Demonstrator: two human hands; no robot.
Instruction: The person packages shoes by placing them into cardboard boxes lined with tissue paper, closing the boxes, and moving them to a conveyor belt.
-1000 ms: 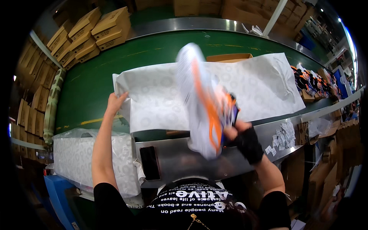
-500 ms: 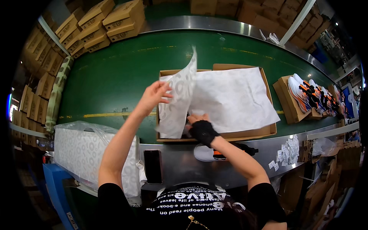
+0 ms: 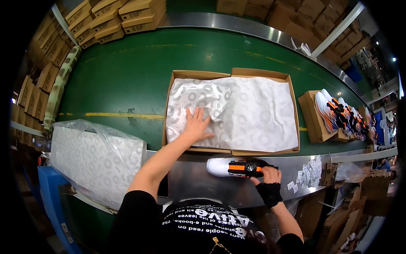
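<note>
An open cardboard shoe box (image 3: pixel 169 84) sits on the green belt, lined with white patterned tissue paper (image 3: pixel 258 114) spread across both halves. My left hand (image 3: pixel 197 127) lies on the paper's left part, palm down with fingers spread; creases run around it. Below the box, on the metal ledge, a white, black and orange shoe (image 3: pixel 220 167) rests with its toe to the left. My right hand (image 3: pixel 269 184), in a black fingerless glove, has its thumb and fingers closed about the heel end of that shoe. Whatever is under the paper is hidden.
A plastic-wrapped stack of patterned tissue (image 3: pixel 97 156) stands at the left, partly beside a phone (image 3: pixel 163 186) under my forearm. Small white labels (image 3: pixel 309 173) are heaped right of the shoe. More shoes (image 3: pixel 334 112) stand in boxes farther right; closed shoe boxes (image 3: pixel 141 17) are stacked far left.
My left hand has let the lifted paper sheet down and now lies flat on it. My right hand has left the box and moved down right to the shoe.
</note>
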